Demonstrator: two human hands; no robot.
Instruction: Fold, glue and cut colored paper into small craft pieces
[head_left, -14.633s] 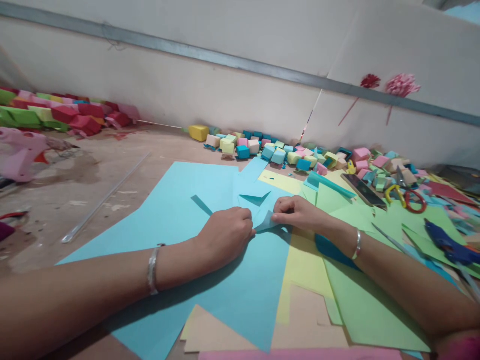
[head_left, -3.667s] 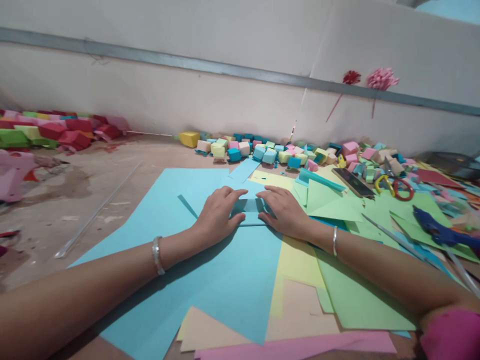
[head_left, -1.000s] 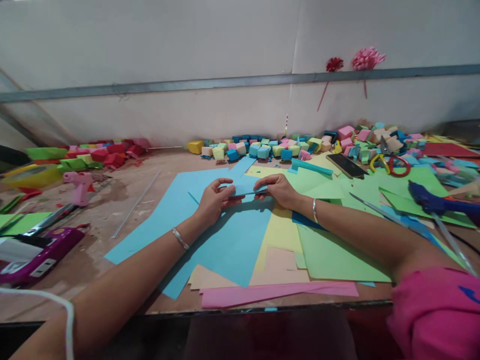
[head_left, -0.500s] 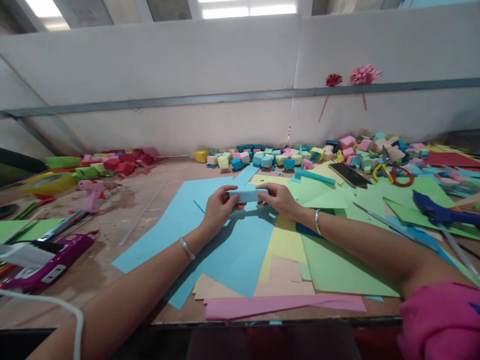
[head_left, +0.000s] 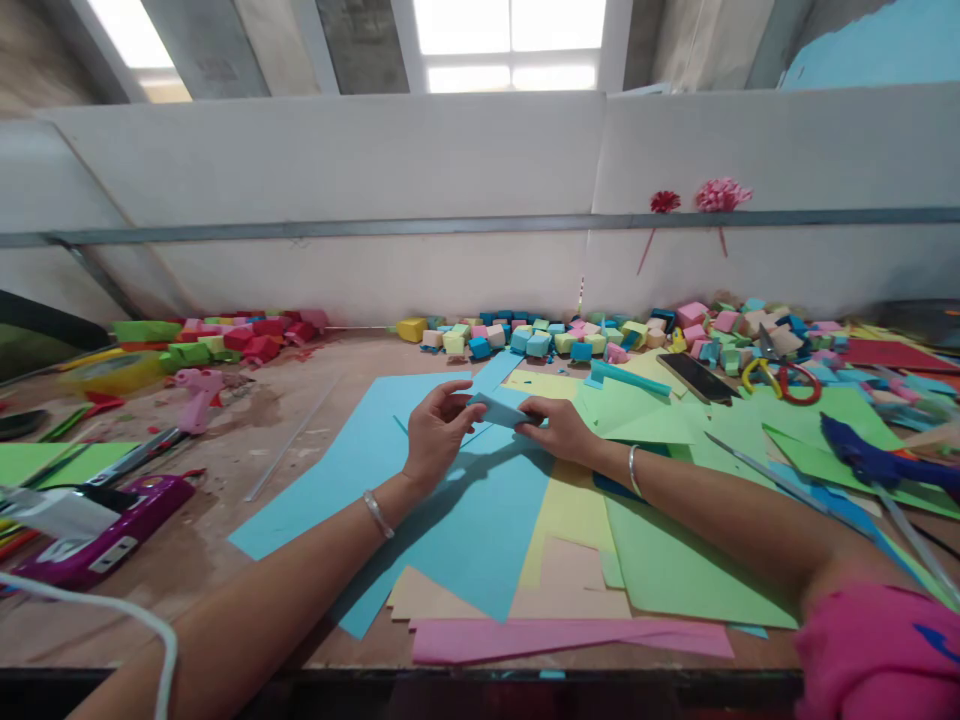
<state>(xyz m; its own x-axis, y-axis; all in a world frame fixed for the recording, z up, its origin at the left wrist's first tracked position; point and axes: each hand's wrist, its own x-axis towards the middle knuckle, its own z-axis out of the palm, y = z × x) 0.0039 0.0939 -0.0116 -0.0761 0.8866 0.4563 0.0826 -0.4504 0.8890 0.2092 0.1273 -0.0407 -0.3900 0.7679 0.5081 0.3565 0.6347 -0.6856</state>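
A small piece of folded light-blue paper (head_left: pixel 501 408) is held up between both hands, above a large blue sheet (head_left: pixel 465 530). My left hand (head_left: pixel 441 432) pinches its left end between thumb and fingers. At the other end, the fingers and thumb of my right hand (head_left: pixel 556 428) are closed on it. Under the right wrist lie yellow paper (head_left: pixel 574 490) and a stack of green sheets (head_left: pixel 686 560). A narrow blue strip (head_left: pixel 496 372) lies just behind the hands.
Many small paper cubes (head_left: pixel 536 345) line the back wall. On the right are a phone (head_left: pixel 697 377), scissors (head_left: pixel 780 380), a metal ruler or blade (head_left: pixel 780 478) and a blue glue gun (head_left: pixel 877 450). To the left sit a pink glue gun (head_left: pixel 196 395) and a purple power strip (head_left: pixel 112 530).
The blue paper was level and showed a long flat face; now it is tilted and looks more opened out. The fingers have shifted on it, and the camera view has tipped upward.
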